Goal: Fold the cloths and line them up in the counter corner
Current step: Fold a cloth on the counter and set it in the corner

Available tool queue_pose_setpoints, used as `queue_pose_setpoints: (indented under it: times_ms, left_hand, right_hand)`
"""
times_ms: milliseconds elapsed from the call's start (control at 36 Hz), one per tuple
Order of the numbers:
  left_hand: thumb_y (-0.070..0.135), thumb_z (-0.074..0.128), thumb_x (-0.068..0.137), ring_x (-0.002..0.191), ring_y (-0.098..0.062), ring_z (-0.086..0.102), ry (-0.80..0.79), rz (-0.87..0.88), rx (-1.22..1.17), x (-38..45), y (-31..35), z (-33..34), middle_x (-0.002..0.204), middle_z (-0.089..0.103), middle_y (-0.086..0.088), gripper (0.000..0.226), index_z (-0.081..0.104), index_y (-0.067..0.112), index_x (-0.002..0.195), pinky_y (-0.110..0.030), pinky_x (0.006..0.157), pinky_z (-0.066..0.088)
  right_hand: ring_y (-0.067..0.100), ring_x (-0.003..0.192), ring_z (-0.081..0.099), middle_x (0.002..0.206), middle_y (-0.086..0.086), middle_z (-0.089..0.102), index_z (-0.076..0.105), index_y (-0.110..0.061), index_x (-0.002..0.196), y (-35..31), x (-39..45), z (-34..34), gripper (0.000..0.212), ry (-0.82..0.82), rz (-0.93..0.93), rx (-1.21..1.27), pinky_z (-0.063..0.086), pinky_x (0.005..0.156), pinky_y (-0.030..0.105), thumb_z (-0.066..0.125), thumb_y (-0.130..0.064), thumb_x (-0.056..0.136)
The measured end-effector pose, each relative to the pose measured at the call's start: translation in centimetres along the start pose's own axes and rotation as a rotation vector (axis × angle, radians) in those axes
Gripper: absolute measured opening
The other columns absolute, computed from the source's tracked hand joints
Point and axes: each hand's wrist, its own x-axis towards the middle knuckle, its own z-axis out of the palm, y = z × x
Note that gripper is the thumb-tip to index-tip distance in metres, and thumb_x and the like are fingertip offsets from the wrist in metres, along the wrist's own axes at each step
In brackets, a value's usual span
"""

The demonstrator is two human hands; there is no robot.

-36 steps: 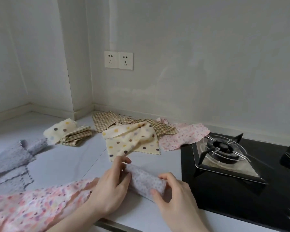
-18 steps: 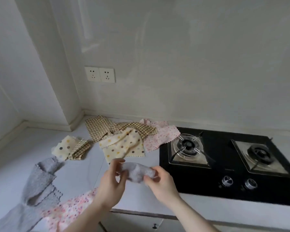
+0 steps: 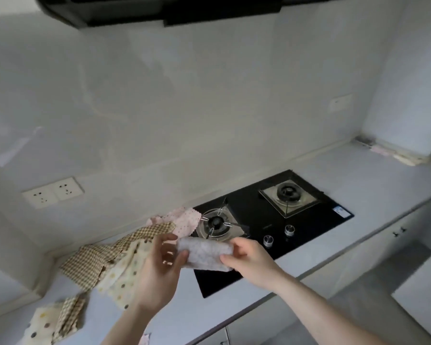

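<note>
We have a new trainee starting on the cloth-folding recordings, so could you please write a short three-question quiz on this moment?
1. True or false: both hands hold the folded grey cloth in the air.
2. Which cloth lies nearest the left burner? A. pink cloth B. checked cloth C. dotted cream cloth
3. Fill in: the stove has ___ knobs on its front edge.

Key: 1. True: the left hand and right hand each grip an end. 2. A. 3. two.
</note>
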Motion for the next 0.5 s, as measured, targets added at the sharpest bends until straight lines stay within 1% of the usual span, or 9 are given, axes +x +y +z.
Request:
queue_pose_setpoints:
  times_ms: [56, 83, 139, 194, 250, 306, 333, 417, 500]
  left_hand:
    - [0.012, 0.071, 0.092, 0.075, -0.018, 0.071, -0.063, 0.016, 0.000, 1.1, 1.1, 2.3, 0.087, 0.070, -0.007, 0.028, 0.055, 0.026, 0.109, -0.044, 0.071, 0.058]
    - [0.012, 0.072, 0.091, 0.074, -0.018, 0.071, -0.088, 0.016, 0.008, 1.5, 1.8, 3.7, 0.087, 0.070, -0.006, 0.028, 0.055, 0.027, 0.108, -0.042, 0.072, 0.058]
    - [0.015, 0.074, 0.090, 0.070, -0.015, 0.068, -0.139, 0.024, 0.030, 2.3, 3.3, 6.5, 0.083, 0.070, -0.004, 0.028, 0.055, 0.029, 0.104, -0.035, 0.068, 0.056]
    - [0.020, 0.076, 0.089, 0.066, -0.012, 0.067, -0.185, 0.059, 0.061, 3.3, 5.2, 9.4, 0.080, 0.070, -0.001, 0.027, 0.054, 0.030, 0.102, -0.023, 0.059, 0.052]
    - [0.027, 0.077, 0.088, 0.071, -0.006, 0.068, -0.233, 0.085, 0.095, 4.4, 7.1, 12.3, 0.082, 0.070, 0.002, 0.027, 0.054, 0.031, 0.103, -0.019, 0.059, 0.052]
    - [0.032, 0.077, 0.088, 0.074, -0.005, 0.068, -0.285, 0.100, 0.102, 5.5, 8.9, 15.1, 0.084, 0.071, 0.003, 0.028, 0.055, 0.032, 0.105, -0.020, 0.062, 0.054]
    - [0.033, 0.077, 0.088, 0.073, -0.006, 0.069, -0.302, 0.110, 0.105, 6.0, 9.7, 16.6, 0.083, 0.071, 0.003, 0.028, 0.055, 0.032, 0.105, -0.021, 0.062, 0.055]
    - [0.033, 0.078, 0.087, 0.070, -0.008, 0.068, -0.325, 0.106, 0.087, 7.4, 12.0, 21.7, 0.078, 0.072, 0.004, 0.027, 0.057, 0.029, 0.104, -0.023, 0.062, 0.055]
    - [0.031, 0.078, 0.088, 0.069, -0.007, 0.067, -0.348, 0.102, 0.086, 8.5, 14.7, 27.8, 0.077, 0.072, 0.002, 0.026, 0.056, 0.029, 0.103, -0.018, 0.061, 0.051]
  right_hand:
    - [0.007, 0.093, 0.072, 0.097, -0.006, 0.076, 0.069, -0.027, 0.103, 0.5, -0.9, -2.6, 0.012, 0.045, 0.015, -0.005, 0.059, 0.089, 0.035, 0.069, -0.031, 0.092]
    - [0.007, 0.093, 0.071, 0.096, -0.006, 0.075, 0.069, -0.027, 0.103, 1.0, -1.5, -3.9, 0.013, 0.071, 0.028, -0.013, 0.059, 0.089, 0.035, 0.069, -0.034, 0.092]
    - [0.007, 0.092, 0.071, 0.095, -0.006, 0.075, 0.068, -0.028, 0.102, 1.9, -2.6, -6.7, 0.015, 0.118, 0.055, -0.031, 0.059, 0.089, 0.036, 0.068, -0.039, 0.091]
    - [0.007, 0.089, 0.071, 0.092, -0.006, 0.074, 0.068, -0.028, 0.099, 2.8, -3.5, -9.9, 0.015, 0.171, 0.076, -0.044, 0.059, 0.087, 0.038, 0.069, -0.041, 0.090]
    - [0.011, 0.085, 0.071, 0.088, -0.003, 0.074, 0.069, -0.027, 0.095, 3.6, -4.2, -13.1, 0.021, 0.232, 0.090, -0.043, 0.058, 0.085, 0.041, 0.070, -0.046, 0.088]
    - [0.019, 0.085, 0.071, 0.085, 0.000, 0.073, 0.069, -0.024, 0.090, 4.6, -4.9, -16.1, 0.029, 0.281, 0.085, -0.028, 0.057, 0.084, 0.045, 0.071, -0.053, 0.084]
    - [0.022, 0.085, 0.071, 0.084, 0.001, 0.073, 0.069, -0.024, 0.088, 5.2, -5.2, -17.5, 0.030, 0.301, 0.087, -0.022, 0.056, 0.083, 0.047, 0.072, -0.053, 0.084]
    - [0.021, 0.083, 0.071, 0.082, -0.001, 0.073, 0.069, -0.025, 0.085, 7.0, -6.0, -22.0, 0.020, 0.341, 0.115, -0.024, 0.056, 0.083, 0.047, 0.072, -0.045, 0.088]
    - [0.025, 0.084, 0.070, 0.081, 0.001, 0.073, 0.070, -0.023, 0.086, 8.9, -7.1, -27.8, 0.031, 0.381, 0.147, -0.030, 0.056, 0.085, 0.050, 0.070, -0.053, 0.084]
